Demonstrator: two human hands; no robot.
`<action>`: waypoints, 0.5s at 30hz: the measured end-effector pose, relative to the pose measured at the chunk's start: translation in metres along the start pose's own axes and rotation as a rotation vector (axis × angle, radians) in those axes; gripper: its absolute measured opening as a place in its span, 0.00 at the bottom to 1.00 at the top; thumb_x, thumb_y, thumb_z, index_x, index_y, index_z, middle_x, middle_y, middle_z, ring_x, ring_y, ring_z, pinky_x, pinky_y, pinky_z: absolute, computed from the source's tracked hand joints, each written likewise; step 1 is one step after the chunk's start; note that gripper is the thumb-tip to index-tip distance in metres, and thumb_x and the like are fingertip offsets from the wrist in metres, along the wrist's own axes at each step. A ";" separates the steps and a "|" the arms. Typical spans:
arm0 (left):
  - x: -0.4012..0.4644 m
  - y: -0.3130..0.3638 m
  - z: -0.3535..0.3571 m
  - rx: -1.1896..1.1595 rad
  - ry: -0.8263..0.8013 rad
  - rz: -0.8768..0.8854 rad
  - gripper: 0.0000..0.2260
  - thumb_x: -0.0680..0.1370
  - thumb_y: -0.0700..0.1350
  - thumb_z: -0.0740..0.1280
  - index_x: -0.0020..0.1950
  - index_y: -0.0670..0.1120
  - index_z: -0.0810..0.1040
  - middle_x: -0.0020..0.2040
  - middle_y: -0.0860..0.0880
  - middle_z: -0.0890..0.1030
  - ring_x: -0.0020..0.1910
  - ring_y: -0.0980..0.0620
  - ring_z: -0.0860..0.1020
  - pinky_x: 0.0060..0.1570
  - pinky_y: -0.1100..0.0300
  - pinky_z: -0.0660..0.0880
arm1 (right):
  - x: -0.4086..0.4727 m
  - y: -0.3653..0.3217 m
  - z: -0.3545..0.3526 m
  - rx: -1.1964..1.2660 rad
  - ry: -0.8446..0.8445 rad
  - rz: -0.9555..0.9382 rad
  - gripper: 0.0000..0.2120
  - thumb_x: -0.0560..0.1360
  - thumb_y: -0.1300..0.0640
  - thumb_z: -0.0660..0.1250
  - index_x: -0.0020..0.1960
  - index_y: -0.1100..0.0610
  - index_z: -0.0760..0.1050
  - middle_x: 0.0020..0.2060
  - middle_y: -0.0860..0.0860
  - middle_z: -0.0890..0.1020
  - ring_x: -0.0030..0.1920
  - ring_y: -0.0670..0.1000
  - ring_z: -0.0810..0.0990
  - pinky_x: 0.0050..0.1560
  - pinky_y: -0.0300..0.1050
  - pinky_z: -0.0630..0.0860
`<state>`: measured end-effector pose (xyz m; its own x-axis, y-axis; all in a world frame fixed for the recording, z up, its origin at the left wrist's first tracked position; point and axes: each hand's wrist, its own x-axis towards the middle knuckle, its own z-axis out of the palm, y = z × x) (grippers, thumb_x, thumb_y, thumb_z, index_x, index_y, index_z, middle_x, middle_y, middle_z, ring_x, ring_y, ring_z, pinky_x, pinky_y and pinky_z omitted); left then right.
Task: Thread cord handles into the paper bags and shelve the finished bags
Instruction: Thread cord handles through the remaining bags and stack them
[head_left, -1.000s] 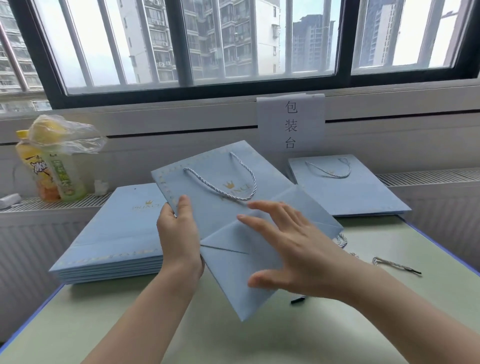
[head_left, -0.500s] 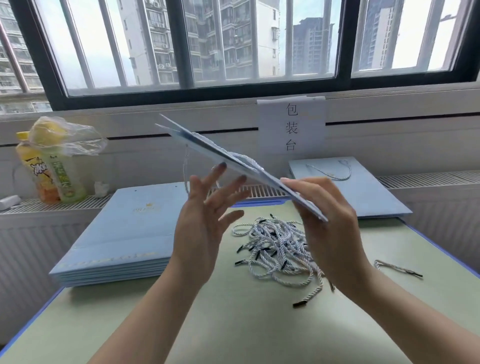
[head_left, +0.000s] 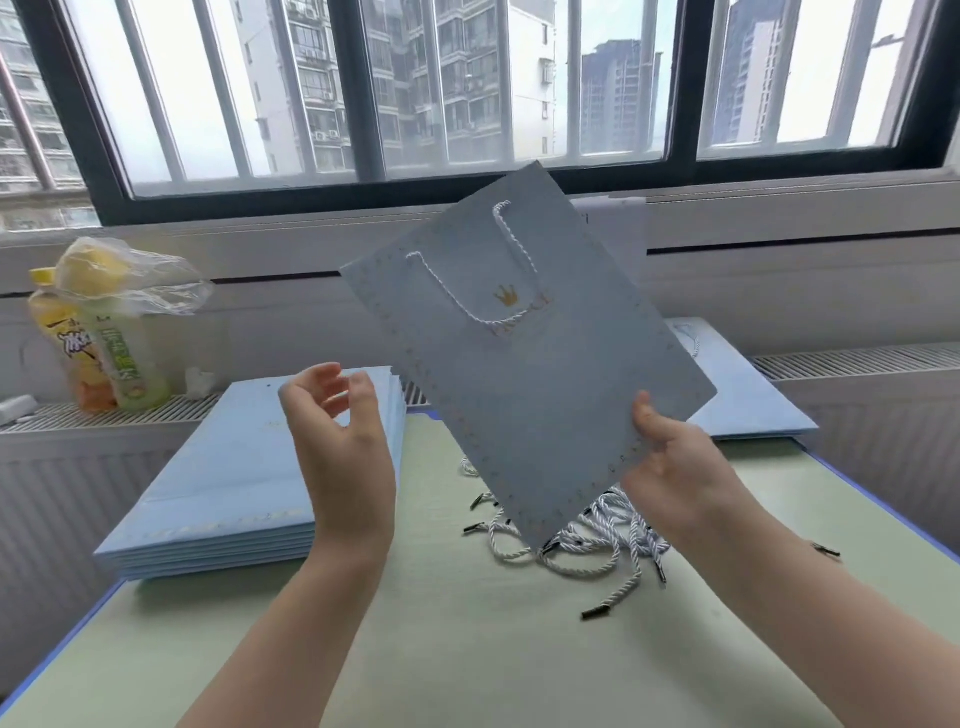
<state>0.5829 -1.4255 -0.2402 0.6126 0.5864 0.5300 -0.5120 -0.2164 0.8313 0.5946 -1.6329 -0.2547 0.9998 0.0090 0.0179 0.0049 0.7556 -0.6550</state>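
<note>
Bag (head_left: 524, 374) tilts, mouth up-left (handle threaded); right hand (head_left: 675, 462) pinches its corner, left hand (head_left: 337, 431) loose.

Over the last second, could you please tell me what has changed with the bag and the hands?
The blue bag was flipped over: its folded bottom faced up, it went edge-on, and now its crown side with the cord handle shows, raised. The left hand let go and hangs free; the right hand alone grips its lower corner. The bag stack, loose cords and bottles stayed put.
</note>
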 end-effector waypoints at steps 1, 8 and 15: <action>0.001 -0.002 0.000 -0.044 -0.051 -0.076 0.09 0.81 0.47 0.62 0.59 0.48 0.66 0.54 0.51 0.74 0.49 0.63 0.73 0.53 0.65 0.72 | 0.000 0.002 -0.001 0.035 -0.019 0.051 0.15 0.81 0.58 0.54 0.62 0.61 0.73 0.55 0.55 0.82 0.49 0.52 0.83 0.49 0.52 0.81; -0.015 0.005 0.008 -0.393 -0.750 -0.618 0.20 0.74 0.57 0.60 0.55 0.45 0.79 0.51 0.45 0.83 0.44 0.48 0.83 0.44 0.49 0.80 | -0.006 0.017 0.003 0.148 0.018 0.200 0.13 0.82 0.63 0.51 0.54 0.65 0.73 0.49 0.59 0.82 0.47 0.56 0.81 0.54 0.56 0.72; -0.020 -0.004 0.005 -0.448 -0.969 -0.614 0.35 0.67 0.67 0.67 0.68 0.49 0.70 0.61 0.46 0.81 0.58 0.43 0.80 0.48 0.50 0.80 | -0.005 0.011 0.008 0.239 0.153 0.130 0.13 0.82 0.63 0.51 0.61 0.64 0.70 0.56 0.61 0.78 0.54 0.60 0.76 0.62 0.57 0.68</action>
<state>0.5761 -1.4403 -0.2533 0.9204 -0.3664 0.1363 -0.0262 0.2900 0.9567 0.5892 -1.6191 -0.2562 0.9831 0.0309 -0.1803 -0.1101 0.8872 -0.4481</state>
